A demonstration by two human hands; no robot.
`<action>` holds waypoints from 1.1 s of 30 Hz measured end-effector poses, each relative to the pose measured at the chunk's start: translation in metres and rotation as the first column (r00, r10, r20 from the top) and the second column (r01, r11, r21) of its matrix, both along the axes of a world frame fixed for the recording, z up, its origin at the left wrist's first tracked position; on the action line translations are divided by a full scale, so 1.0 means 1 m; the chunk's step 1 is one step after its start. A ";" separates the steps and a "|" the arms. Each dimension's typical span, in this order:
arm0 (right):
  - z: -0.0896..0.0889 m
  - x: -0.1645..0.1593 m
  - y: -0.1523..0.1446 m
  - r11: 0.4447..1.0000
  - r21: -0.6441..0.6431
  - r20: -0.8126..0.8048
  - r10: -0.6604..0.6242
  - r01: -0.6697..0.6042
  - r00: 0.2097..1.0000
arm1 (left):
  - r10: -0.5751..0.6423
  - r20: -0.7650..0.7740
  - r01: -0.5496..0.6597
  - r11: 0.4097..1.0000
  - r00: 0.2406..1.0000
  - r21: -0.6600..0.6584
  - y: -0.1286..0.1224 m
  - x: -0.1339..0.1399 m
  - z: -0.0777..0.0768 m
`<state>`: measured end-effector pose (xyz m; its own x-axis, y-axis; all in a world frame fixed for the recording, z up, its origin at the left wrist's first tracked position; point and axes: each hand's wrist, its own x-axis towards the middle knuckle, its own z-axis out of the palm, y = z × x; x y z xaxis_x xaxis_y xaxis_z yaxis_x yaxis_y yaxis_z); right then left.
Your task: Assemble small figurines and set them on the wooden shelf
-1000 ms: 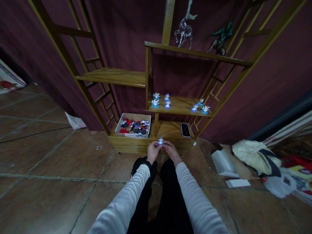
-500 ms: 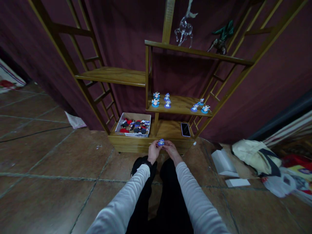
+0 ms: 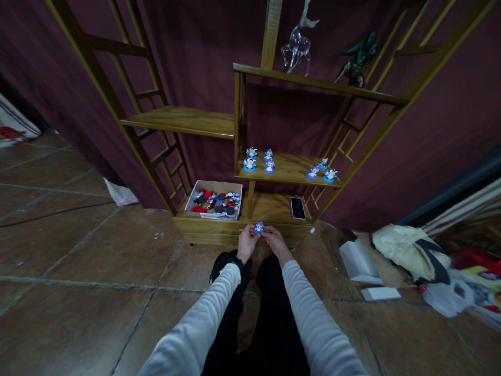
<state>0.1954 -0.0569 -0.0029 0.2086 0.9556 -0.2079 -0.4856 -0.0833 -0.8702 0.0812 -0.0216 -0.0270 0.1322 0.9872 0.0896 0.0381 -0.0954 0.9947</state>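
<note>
A small purple-and-white figurine (image 3: 259, 227) is held upright between my two hands, in front of the low front of the wooden shelf unit. My left hand (image 3: 247, 243) is closed on its left side, and my right hand (image 3: 275, 241) pinches it from the right. Similar figurines stand on the middle shelf (image 3: 291, 166): a purple pair and a blue pair (image 3: 250, 165) at its left, a small group (image 3: 330, 175) at its right end. On the lower left, an open box (image 3: 238, 214) contains many red, black and purple figurines lying jumbled.
A phone (image 3: 298, 208) lies on the bottom shelf. Above stand a clear deer statuette (image 3: 298, 47) and a dark green statue (image 3: 357, 60). On the floor at right are a white box (image 3: 358, 261), a cream bag (image 3: 407, 248) and a plastic bag (image 3: 450, 296).
Both hands keep the figurine in almost the same place. The camera view has shifted very slightly; nothing else visibly moves.
</note>
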 end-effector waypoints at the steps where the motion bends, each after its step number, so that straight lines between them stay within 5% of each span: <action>1: -0.001 0.000 0.000 1.000 -0.001 0.001 0.003 -0.003 1.000 | 0.001 -0.014 -0.001 1.000 1.000 0.006 0.000 0.000 0.000; 33: -0.004 0.002 0.002 1.000 -0.016 0.017 -0.011 0.011 1.000 | 0.027 -0.223 -0.002 0.994 0.974 0.111 -0.005 -0.002 0.005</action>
